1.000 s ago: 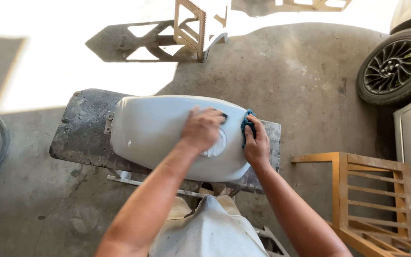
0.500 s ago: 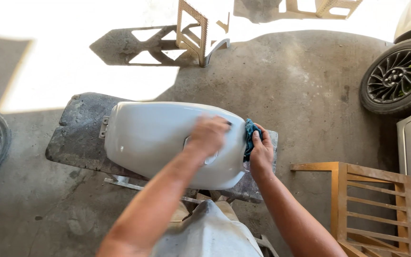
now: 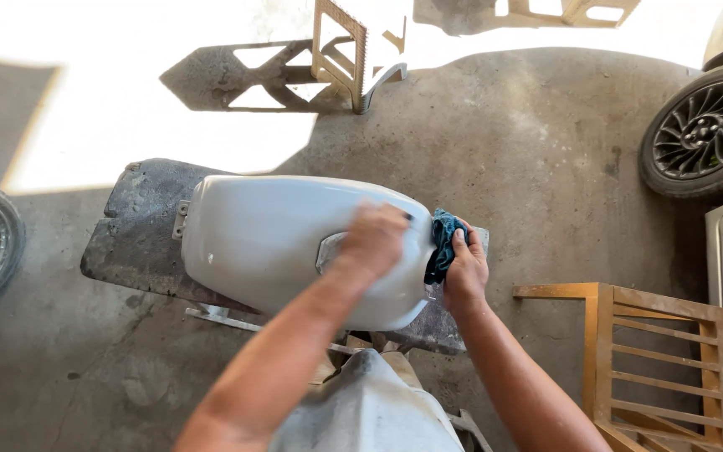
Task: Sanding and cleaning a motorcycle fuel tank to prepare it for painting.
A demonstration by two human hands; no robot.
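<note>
- On the dark padded bench [image 3: 131,238], our pale grey moulded tank shell [image 3: 261,243] has crept rightward in view.
- Left hand [image 3: 374,238], blurred, has slid along its top; grip unclear.
- Right hand [image 3: 464,266] stays clamped on the crumpled blue rag [image 3: 443,238] at the shell's end.

No packages, labels, signs or screens are visible anywhere in the head view at this moment.

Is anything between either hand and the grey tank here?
The left hand lies on the tank with nothing visible between, though it is blurred. A blue cloth sits between the right hand and the tank's end.
</note>
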